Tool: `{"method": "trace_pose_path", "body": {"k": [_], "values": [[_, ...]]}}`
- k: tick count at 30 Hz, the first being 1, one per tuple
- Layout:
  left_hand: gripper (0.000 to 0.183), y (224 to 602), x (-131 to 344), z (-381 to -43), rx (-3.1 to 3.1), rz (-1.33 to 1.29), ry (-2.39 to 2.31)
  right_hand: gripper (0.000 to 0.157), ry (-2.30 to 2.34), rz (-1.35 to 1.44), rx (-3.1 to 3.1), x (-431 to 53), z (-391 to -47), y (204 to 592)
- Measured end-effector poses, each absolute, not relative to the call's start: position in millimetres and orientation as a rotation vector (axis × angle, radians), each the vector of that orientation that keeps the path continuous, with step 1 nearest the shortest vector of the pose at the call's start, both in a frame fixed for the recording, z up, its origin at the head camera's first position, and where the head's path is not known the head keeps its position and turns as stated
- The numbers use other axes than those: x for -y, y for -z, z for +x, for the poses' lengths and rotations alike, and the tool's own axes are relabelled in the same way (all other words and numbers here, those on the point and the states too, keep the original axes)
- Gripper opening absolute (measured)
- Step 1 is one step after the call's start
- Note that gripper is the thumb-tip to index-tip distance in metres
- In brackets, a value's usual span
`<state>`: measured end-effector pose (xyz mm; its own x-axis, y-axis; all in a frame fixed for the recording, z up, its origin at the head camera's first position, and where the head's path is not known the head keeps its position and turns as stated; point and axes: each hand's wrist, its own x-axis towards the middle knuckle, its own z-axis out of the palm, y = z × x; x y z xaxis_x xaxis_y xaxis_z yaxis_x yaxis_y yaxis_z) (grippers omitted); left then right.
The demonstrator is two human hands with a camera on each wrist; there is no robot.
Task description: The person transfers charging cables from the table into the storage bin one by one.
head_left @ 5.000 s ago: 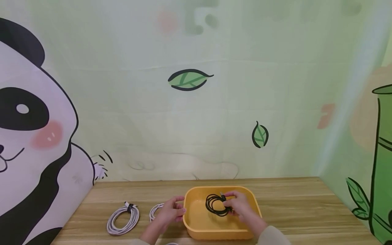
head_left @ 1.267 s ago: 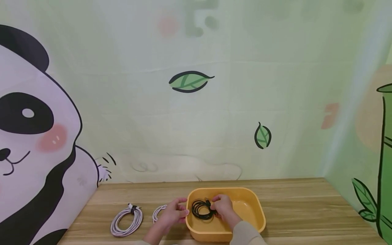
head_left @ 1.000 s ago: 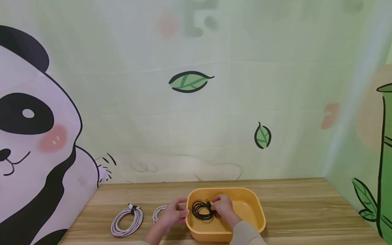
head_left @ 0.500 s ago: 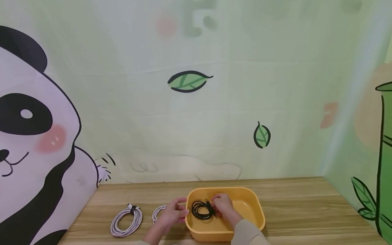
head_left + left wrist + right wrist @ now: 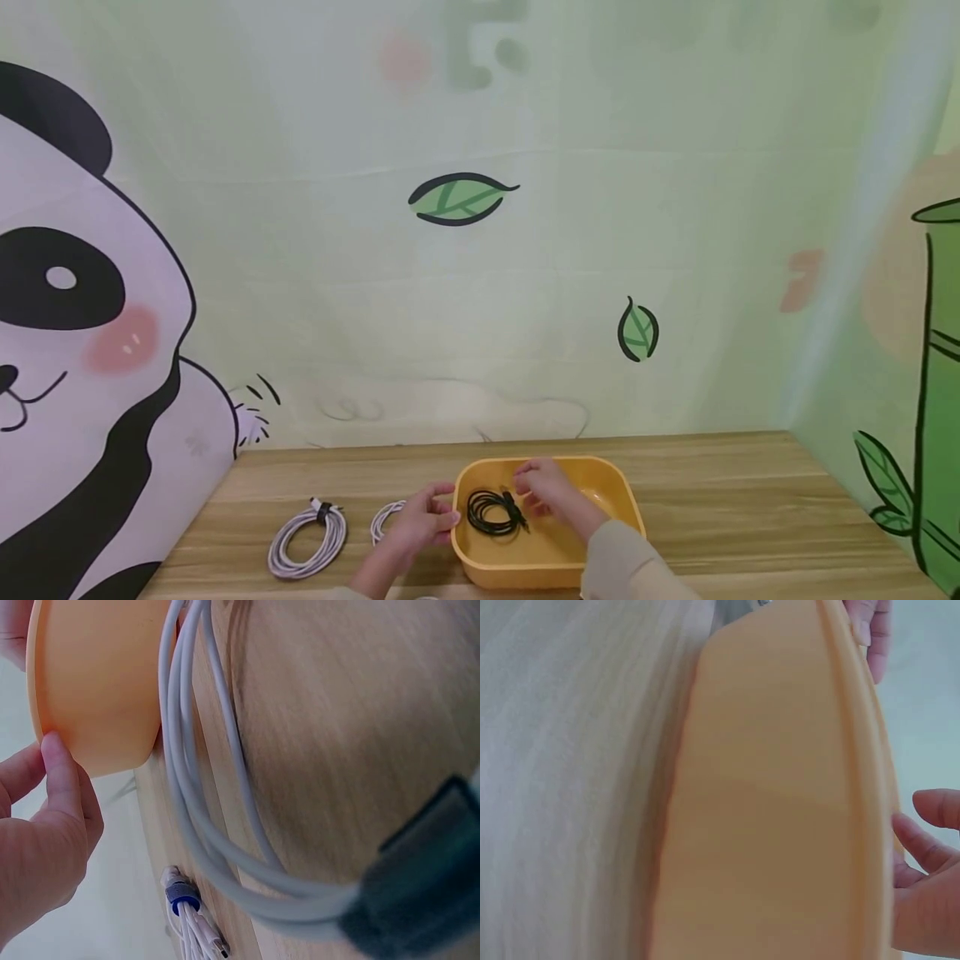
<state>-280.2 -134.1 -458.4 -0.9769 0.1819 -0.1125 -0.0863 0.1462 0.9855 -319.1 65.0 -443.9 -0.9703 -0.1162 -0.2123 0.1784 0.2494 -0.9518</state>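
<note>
A coiled black cable (image 5: 491, 512) lies inside the yellow plastic bin (image 5: 525, 577), at its left end. My left hand (image 5: 424, 518) holds the bin's left rim, thumb and fingertips at the edge; the left wrist view shows this hand (image 5: 52, 832) against the bin's outer wall (image 5: 105, 682). Over the bin, up and right of the black cable, is my right hand (image 5: 551, 490), apart from the coil, fingers loosely bent around nothing. In the right wrist view this hand (image 5: 930, 877) appears beyond the bin's near rim (image 5: 862, 780).
A coiled white cable (image 5: 308, 546) with a black strap lies on the wooden table (image 5: 720, 517) at left. Another white cable (image 5: 381, 518) sits partly behind my left hand. The left wrist view shows a white cable bundle (image 5: 191, 919) with a blue-grey tie.
The black cable moved from over the bin's middle to its left end. My right hand has let go of it and shifted up and away. The left hand stays at the rim.
</note>
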Motion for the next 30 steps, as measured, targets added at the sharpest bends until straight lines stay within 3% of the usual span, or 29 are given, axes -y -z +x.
{"method": "trace_pose_path", "body": {"k": [30], "values": [[0.045,455,134,-279,-2.200,0.094,-1.926,0.031,1.637,-0.142,-2.209,-98,-311,403]]}}
